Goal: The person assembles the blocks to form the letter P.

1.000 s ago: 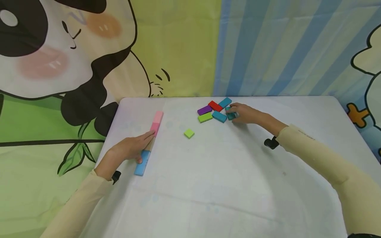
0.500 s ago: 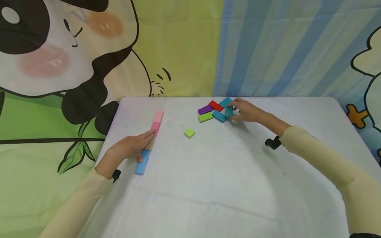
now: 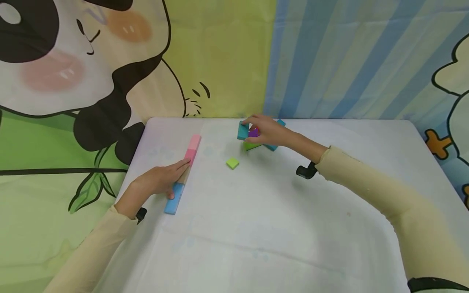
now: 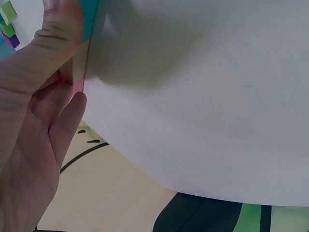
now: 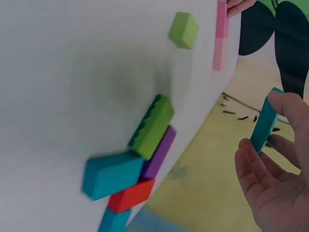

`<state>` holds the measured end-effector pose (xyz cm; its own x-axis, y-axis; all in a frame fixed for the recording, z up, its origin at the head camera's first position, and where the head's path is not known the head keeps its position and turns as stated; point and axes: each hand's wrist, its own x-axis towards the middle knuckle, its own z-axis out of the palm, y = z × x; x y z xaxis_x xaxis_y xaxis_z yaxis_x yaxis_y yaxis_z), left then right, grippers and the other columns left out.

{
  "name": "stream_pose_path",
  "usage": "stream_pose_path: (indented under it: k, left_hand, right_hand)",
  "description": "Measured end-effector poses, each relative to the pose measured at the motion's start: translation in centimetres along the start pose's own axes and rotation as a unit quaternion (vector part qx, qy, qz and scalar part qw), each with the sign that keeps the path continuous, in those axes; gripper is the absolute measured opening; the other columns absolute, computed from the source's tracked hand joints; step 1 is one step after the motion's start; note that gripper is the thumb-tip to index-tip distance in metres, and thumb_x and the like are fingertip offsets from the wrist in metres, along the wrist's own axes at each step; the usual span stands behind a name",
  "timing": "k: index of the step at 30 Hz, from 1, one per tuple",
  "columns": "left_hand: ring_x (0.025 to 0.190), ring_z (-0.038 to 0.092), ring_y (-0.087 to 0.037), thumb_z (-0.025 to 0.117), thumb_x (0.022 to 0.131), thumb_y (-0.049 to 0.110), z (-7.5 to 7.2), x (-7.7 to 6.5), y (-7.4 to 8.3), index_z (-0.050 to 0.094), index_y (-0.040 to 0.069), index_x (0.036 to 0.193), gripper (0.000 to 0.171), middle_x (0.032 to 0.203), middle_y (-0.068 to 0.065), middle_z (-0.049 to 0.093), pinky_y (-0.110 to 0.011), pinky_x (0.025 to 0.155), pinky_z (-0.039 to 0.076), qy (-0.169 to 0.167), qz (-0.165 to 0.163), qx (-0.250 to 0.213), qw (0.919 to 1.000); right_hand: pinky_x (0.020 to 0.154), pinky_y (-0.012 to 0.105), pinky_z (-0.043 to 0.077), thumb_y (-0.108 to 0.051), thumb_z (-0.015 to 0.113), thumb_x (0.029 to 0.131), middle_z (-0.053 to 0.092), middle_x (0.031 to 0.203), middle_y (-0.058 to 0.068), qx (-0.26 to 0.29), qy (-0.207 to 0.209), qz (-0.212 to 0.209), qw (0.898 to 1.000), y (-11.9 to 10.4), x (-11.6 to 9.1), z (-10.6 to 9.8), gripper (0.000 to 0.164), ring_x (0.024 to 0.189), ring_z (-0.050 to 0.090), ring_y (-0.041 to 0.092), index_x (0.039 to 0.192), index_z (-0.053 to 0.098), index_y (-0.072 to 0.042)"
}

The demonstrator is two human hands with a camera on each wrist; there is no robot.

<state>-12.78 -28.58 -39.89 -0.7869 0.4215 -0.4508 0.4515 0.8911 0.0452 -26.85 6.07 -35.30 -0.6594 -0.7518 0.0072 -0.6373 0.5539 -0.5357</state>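
My right hand (image 3: 269,130) pinches a teal block (image 3: 242,131) between thumb and fingers, lifted off the table. The right wrist view shows this teal block (image 5: 264,126) standing on its long side in the grip. My left hand (image 3: 157,181) rests on a straight row of blocks at the table's left. Its extended fingers lie over the tan block (image 3: 184,176) and reach the dark pink block (image 3: 190,156); its thumb touches the blue block (image 3: 174,199). A light pink block (image 3: 195,141) ends the row at the far side.
Under and behind my right hand lie a ridged green block (image 5: 153,126), a purple block (image 5: 160,152), a red block (image 5: 133,194) and two teal ones, the nearer teal block (image 5: 113,175) touching the group. A small green block (image 3: 232,163) sits apart on the white table (image 3: 256,228).
My right hand has picked up the teal block from the right side of the group and carried it left, over the other blocks. The left hand stays on the row.
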Motion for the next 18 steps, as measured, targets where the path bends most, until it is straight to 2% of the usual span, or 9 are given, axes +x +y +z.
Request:
stream_pose_path:
  k: [7, 14, 18]
  left_hand:
    - [0.121, 0.056, -0.03, 0.084, 0.07, 0.029, 0.1, 0.0, -0.2, 0.013, 0.002, 0.154, 0.114, 0.161, -0.014, 0.02, -0.043, 0.094, 0.052, -0.005, -0.006, -0.007, 0.9999]
    - [0.124, 0.055, -0.03, 0.083, 0.071, 0.03, 0.1, 0.1, -0.5, 0.012, 0.002, 0.155, 0.113, 0.161, -0.014, 0.02, -0.044, 0.098, 0.05, -0.008, -0.006, -0.007, 0.9999]
    - [0.123, 0.055, -0.031, 0.082, 0.072, 0.031, 0.1, 0.1, -0.5, 0.012, 0.003, 0.155, 0.113, 0.161, -0.014, 0.02, -0.045, 0.096, 0.05, -0.01, -0.005, -0.014, 0.9998]
  right_hand:
    - [0.089, 0.036, 0.054, -0.025, 0.07, 0.089, 0.051, 0.132, 0.018, 0.007, -0.003, -0.021, 1.0, -2.5, 3.6, 1.4, 0.055, 0.113, 0.062, 0.029, 0.135, 0.051, -0.002]
    - [0.094, 0.031, 0.053, -0.025, 0.07, 0.089, 0.049, 0.136, 0.016, 0.015, -0.01, -0.005, 1.0, -4.2, 7.3, 3.1, 0.057, 0.115, 0.061, 0.025, 0.137, 0.05, -0.001]
    - [0.094, 0.029, 0.053, -0.023, 0.07, 0.09, 0.049, 0.135, 0.017, 0.016, -0.01, -0.003, 1.0, -4.7, 9.6, 4.3, 0.056, 0.116, 0.06, 0.027, 0.137, 0.05, 0.0]
